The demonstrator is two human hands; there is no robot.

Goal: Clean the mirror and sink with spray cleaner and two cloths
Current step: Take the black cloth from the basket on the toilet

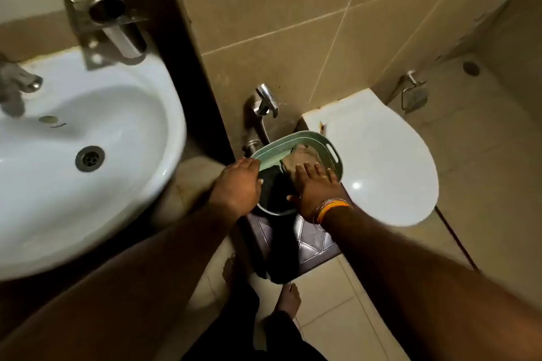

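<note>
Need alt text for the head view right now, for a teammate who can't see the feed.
Both hands reach into a pale green basket on a dark stool between the white sink and the closed toilet. The left hand grips the basket's rim; the right hand lies with straight fingers on the dark and brown cloths inside.

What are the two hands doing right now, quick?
Left hand: rests on the rim of the green basket; whether it grips cannot be told.
Right hand: open, fingers straight, reaching into the basket.
</note>
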